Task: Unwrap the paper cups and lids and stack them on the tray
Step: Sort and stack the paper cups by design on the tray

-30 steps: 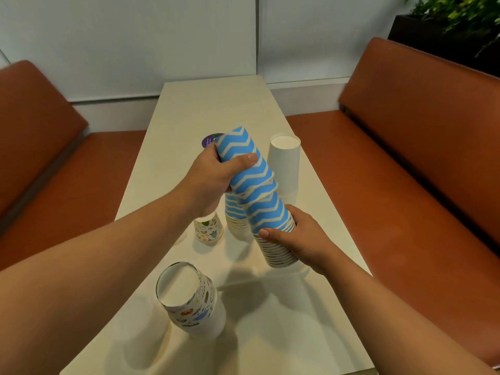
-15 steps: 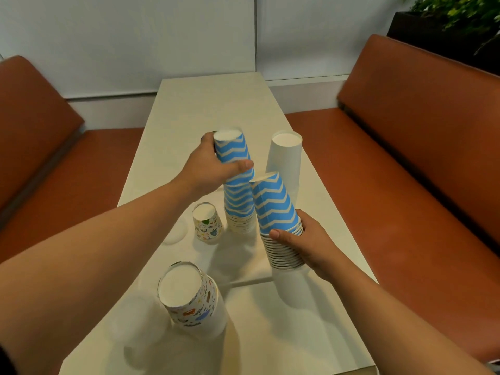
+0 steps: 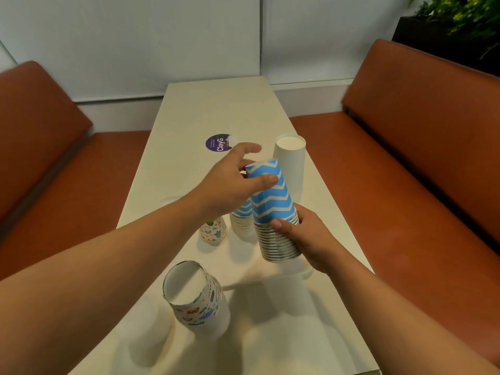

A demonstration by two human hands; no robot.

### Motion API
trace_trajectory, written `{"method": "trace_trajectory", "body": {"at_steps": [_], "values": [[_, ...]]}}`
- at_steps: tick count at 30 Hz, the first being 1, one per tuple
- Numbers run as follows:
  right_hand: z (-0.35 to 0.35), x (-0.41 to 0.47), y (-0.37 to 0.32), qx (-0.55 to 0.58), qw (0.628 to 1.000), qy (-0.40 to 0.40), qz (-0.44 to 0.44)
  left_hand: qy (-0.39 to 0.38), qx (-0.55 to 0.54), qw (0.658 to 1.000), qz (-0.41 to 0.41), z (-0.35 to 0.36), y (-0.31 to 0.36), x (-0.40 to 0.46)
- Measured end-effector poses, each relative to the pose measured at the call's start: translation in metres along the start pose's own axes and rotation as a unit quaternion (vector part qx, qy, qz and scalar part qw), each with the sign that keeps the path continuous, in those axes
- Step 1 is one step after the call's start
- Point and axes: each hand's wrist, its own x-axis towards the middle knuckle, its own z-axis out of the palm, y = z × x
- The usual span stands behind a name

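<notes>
My right hand (image 3: 305, 239) grips the lower part of an upside-down stack of blue chevron paper cups (image 3: 273, 209), held tilted just above the table. My left hand (image 3: 230, 182) is at the top of this stack, thumb across the front of the top cup and fingers behind it; the index finger is lifted and blurred. A second blue chevron stack (image 3: 241, 220) stands on the table behind, partly hidden by my left hand. No tray or lids are in view.
On the white table (image 3: 216, 104) stand a tall white cup stack (image 3: 290, 163) at the right, a small patterned cup (image 3: 213, 230), and a patterned stack (image 3: 196, 296) near me. A purple sticker (image 3: 217, 143) lies further back. Orange benches flank the table.
My left hand pulled the upper cups off the stack, set them on the table as a second stack, released them, and moved right onto the top of the stack in my right hand.
</notes>
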Motion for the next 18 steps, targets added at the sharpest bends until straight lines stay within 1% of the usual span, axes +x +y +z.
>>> {"method": "trace_trajectory", "body": {"at_steps": [5,7,8,10,12,15,18], "values": [[-0.004,-0.002,0.01,0.004,1.0,0.011,0.016,0.079,-0.089,0.992,0.042,-0.01,0.009,0.011],[-0.007,-0.005,0.016,0.015,0.999,0.018,0.026,0.122,-0.115,0.982,0.082,-0.022,0.02,0.022],[-0.008,-0.007,0.019,0.021,0.999,0.018,0.03,0.144,-0.111,0.978,0.102,-0.029,0.025,0.028],[-0.01,-0.011,0.024,0.028,0.999,0.02,0.038,0.182,-0.054,0.974,0.127,-0.039,0.027,0.038],[-0.01,-0.013,0.027,0.033,0.998,0.024,0.046,0.192,0.035,0.973,0.12,-0.043,0.019,0.043],[-0.01,-0.013,0.027,0.035,0.998,0.025,0.047,0.176,0.138,0.971,0.081,-0.037,-0.002,0.044],[-0.011,-0.013,0.026,0.034,0.998,0.025,0.05,0.136,0.193,0.971,0.046,-0.031,-0.024,0.039]]}}
